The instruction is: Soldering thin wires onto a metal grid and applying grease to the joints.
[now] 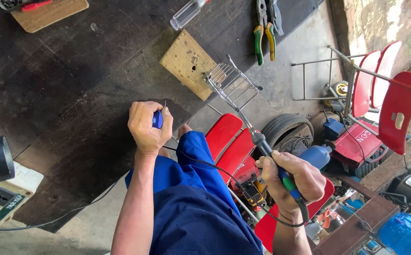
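Near the dark worktable [64,85] edge, the left hand [146,126] closes around a small blue spool [157,119]. The right hand [293,182] grips a soldering iron [262,144], its long axis pointing far-left toward the wire rack [231,85], well apart from the spool.

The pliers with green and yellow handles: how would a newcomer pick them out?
Start at the dark wooden workbench and follow its far edge past the clear plastic bottle. The pliers with green and yellow handles lie there, the only tool with two differently coloured grips.
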